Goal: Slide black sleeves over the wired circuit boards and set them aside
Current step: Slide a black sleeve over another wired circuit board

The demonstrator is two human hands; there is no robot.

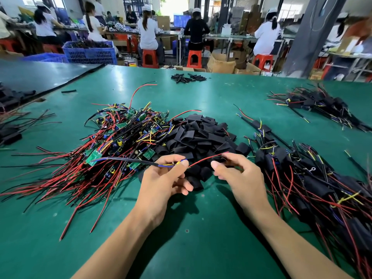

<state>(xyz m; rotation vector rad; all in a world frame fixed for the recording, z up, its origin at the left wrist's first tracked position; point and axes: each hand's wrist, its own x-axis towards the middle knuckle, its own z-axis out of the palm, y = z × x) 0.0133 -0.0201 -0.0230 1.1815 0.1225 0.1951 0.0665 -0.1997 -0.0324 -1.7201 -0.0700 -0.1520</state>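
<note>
My left hand (161, 180) pinches the blue and yellow wires of one wired circuit board (93, 157), whose black cable runs left over the heap. Its red wire (207, 159) stretches right to my right hand (237, 174), whose fingers curl near the wire's end above the black sleeves. A pile of black sleeves (199, 135) lies just beyond both hands. Left of it sprawls a heap of bare wired circuit boards (112, 141) with red and black wires. Sleeved boards (314, 178) are piled at the right.
The green table (201, 228) fills the view. A second heap of sleeved boards (320, 103) sits far right, a small cluster of black tubes (188, 77) at the back, more black parts (10, 131) at the left edge. Seated workers are beyond the table.
</note>
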